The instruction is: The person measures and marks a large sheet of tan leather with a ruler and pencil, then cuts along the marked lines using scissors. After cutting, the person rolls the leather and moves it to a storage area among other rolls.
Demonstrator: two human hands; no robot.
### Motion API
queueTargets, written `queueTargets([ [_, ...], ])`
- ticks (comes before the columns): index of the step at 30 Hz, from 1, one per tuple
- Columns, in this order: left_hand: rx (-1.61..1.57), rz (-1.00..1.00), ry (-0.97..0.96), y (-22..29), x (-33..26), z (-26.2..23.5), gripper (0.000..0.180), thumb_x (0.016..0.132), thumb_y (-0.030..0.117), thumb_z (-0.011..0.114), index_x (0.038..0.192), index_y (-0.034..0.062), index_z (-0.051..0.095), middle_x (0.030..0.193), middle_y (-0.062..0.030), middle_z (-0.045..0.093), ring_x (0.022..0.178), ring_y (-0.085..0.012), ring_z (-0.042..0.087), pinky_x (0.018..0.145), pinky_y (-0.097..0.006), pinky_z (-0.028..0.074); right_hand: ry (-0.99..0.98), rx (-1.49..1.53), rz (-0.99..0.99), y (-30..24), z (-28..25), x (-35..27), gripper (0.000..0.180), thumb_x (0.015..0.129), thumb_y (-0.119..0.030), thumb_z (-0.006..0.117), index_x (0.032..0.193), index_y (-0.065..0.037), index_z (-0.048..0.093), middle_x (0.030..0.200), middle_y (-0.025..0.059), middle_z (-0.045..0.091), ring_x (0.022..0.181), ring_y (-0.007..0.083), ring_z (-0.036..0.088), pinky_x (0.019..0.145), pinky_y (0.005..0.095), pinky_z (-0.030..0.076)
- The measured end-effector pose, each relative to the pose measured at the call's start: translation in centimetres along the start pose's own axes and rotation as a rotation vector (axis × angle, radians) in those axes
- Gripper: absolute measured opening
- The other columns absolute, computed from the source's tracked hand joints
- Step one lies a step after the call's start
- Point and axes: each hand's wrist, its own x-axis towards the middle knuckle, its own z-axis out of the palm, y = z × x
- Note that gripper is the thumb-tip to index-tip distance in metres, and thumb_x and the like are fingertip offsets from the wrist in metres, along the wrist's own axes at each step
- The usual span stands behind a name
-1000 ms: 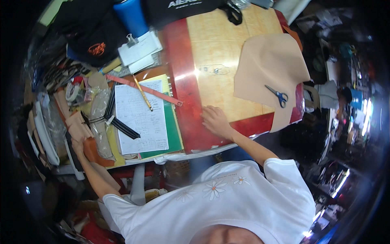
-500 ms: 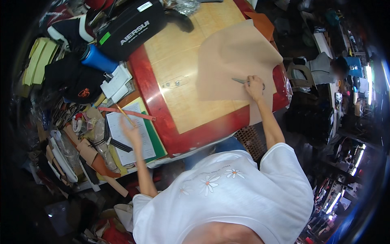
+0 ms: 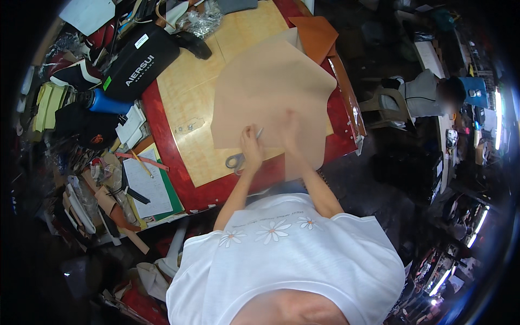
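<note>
A large tan sheet (image 3: 276, 81), perhaps leather, lies over the wooden board on the table. My left hand (image 3: 252, 147) is at its near left edge, fingers closed around a pair of scissors (image 3: 234, 161). The dark loop handles stick out to the left of this hand, and a bit of blade shows past the fingertips. To the right, my right hand (image 3: 293, 130) is over the near part of the sheet. Motion smears its fingers, so whether it holds anything cannot be made out. A yellow pencil-like stick (image 3: 142, 164) rests on the papers at the left.
The board (image 3: 189, 81) has a red border (image 3: 203, 189). Papers (image 3: 149, 189), a coral strip (image 3: 138, 158), a blue bottle (image 3: 110, 102) and a black case (image 3: 138, 62) crowd the left side. An orange-brown piece (image 3: 314, 37) lies at the far right corner. Another person (image 3: 425, 92) sits at right.
My left hand has let go of the pencil-like stick and moved right, onto the sheet with the scissors. My right hand has left the scissors. The view has shifted, moving the table leftward.
</note>
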Motion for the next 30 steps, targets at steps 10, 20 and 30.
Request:
queueTargets([
  [10,-0.229,-0.471,0.123,-13.5,1.7,-14.3,0.034,0.09,0.002,0.042,0.122,-0.001,0.055,0.119,-0.0212,0.054,0.107,-0.0344,0.051,0.094,-0.042,0.041,-0.435,-0.147,0.369,5.9,-8.6,11.5,0.05,0.072,-0.033,0.081,0.104,-0.001,0.061,0.089,0.0097,0.068,0.077,0.0142,0.064,0.07,0.0275,0.05],
  [20,-0.051,-0.661,0.308,-28.2,1.2,-25.8,0.057,0.079,-0.008,0.053,0.135,0.0011,0.045,0.116,-0.019,0.053,0.105,-0.0352,0.053,0.092,-0.042,0.044,0.389,-0.481,0.07,4.6,-6.6,14.8,0.095,0.064,-0.036,0.086,0.134,0.005,0.036,0.132,0.0213,0.047,0.109,0.0285,0.057,0.084,0.0405,0.05],
  [30,-0.018,-0.262,0.031,-16.7,3.3,-14.9,0.061,0.091,0.039,0.059,0.131,-0.0045,0.047,0.133,-0.0238,0.048,0.12,-0.0346,0.05,0.101,-0.042,0.038,-0.404,0.709,0.679,-5.9,-5.7,2.8,0.034,0.089,-0.019,0.062,0.12,-0.005,0.058,0.121,0.0063,0.059,0.114,0.0167,0.053,0.094,0.0344,0.046],
])
